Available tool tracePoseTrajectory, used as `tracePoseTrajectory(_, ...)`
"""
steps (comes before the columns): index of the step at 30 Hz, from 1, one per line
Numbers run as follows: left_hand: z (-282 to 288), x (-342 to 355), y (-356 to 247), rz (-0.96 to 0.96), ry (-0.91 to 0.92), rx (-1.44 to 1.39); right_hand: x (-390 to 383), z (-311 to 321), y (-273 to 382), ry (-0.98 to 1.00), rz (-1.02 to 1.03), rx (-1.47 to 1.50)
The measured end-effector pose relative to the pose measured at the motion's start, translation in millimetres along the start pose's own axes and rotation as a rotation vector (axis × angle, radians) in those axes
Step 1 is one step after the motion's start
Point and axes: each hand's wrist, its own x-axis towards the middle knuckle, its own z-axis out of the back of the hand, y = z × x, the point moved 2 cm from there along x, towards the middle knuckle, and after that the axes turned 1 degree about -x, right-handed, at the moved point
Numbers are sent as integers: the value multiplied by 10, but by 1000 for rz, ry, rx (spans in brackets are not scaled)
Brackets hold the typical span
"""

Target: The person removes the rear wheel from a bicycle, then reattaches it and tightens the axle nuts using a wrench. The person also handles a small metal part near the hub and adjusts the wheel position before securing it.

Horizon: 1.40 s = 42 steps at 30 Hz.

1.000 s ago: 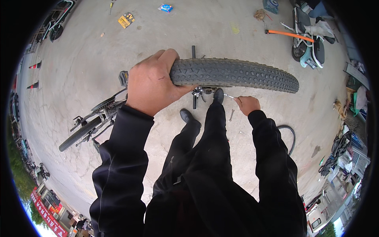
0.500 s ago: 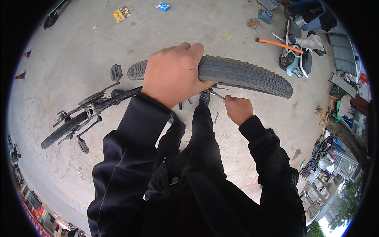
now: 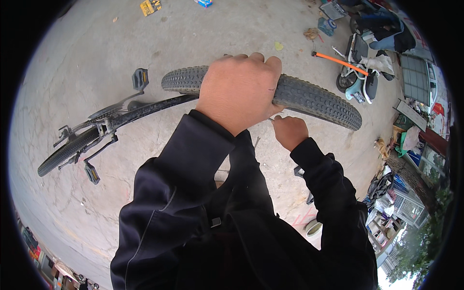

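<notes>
The left hand (image 3: 240,90) covers the middle of the black knobby rubber bicycle tyre (image 3: 314,99). The thin thing pinched in the right hand (image 3: 289,131) is too small to tell. Dark sleeves hide the wheel's spokes.

The ground was a wide grey concrete floor (image 3: 193,29) outdoors, under flat daylight. A small scooter (image 3: 356,79) stood at the upper right with an orange tube (image 3: 338,61) near it. Yellow and blue packets (image 3: 151,6) lay far away. Clutter and green trees (image 3: 411,232) filled the right edge.
</notes>
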Motion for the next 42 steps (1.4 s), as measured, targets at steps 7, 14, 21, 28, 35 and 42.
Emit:
tracePoseTrajectory(7,-2,1,7,-14,-24,13,56,-142,-205,21,-8,73)
tracePoseTrajectory(14,23,35,-38,-8,7,35,26,-38,-201,-210,89,30)
tracePoseTrajectory(21,25,84,-134,10,38,50,28,-98,-238,-199,23,238)
tracePoseTrajectory(28,74,145,-208,-5,96,34,-11,-615,-550,-367,46,388)
tracePoseTrajectory(35,63,175,-265,49,125,33,11,-1505,-641,-572,3,426)
tracePoseTrajectory(42,62,186,-315,124,152,2,-21,-2121,-691,-493,-129,570)
